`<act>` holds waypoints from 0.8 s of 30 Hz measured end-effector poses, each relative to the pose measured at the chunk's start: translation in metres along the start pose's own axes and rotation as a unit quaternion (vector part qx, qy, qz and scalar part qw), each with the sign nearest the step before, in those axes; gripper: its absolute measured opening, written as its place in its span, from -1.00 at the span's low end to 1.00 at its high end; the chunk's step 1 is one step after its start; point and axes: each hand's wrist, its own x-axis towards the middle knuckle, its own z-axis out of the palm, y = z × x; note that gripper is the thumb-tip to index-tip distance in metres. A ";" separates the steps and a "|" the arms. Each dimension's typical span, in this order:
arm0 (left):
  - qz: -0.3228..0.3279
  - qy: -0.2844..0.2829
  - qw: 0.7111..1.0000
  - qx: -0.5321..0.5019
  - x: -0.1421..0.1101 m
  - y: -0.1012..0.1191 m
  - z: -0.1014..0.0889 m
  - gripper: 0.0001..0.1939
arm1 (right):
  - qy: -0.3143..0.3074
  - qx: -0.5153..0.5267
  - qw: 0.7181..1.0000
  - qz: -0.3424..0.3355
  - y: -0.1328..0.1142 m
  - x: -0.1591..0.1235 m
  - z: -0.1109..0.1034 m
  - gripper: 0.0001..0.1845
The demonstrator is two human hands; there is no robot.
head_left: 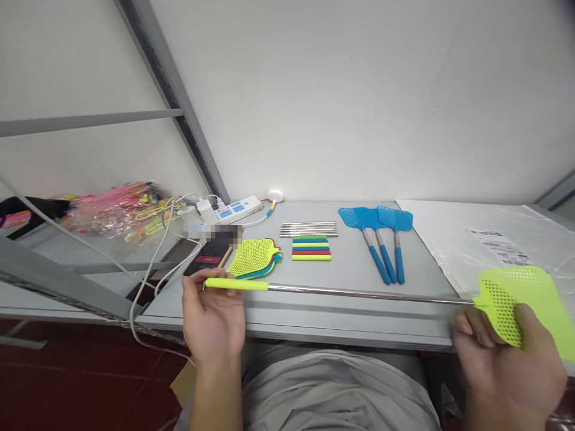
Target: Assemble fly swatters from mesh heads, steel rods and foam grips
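Holding lime swatter [350, 293] stretched nearly level above table [314, 315], from lower centre-left to lower right of frame. Pinching its head between thumb and fingers of right hand [507, 356], lower right; supporting its handle on curled fingers of left hand [213, 320], lower left of centre, can't tell how firmly. Looks fully joined: handle, extended rod, head. Also looking complete: three blue swatters [384, 254], right of centre. Apparently left over, not yet joined: stacked loose heads [253, 256], left of centre; metal rods [308, 229] and coloured handles [311, 248], mid-frame. Around: power strip [238, 208] and dark phone [211, 248], centre-left; bagged coloured items [126, 212], far left. Possibly in the way: white cables [132, 314] looping near left hand, labelled white package [449, 233] crowding right side.
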 end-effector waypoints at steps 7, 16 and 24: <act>-0.001 -0.080 0.980 0.182 0.008 0.008 -0.015 -0.52 | -0.011 -0.008 1.000 -0.004 0.001 0.002 -0.005 -0.87; -0.013 -0.196 0.892 0.407 0.006 0.015 -0.036 -0.51 | 0.075 0.023 0.997 0.002 0.005 0.004 -0.002 -0.71; -0.016 -0.195 0.921 0.338 -0.017 0.001 -0.014 -0.44 | 0.079 0.003 0.997 -0.009 0.016 -0.018 0.021 -0.62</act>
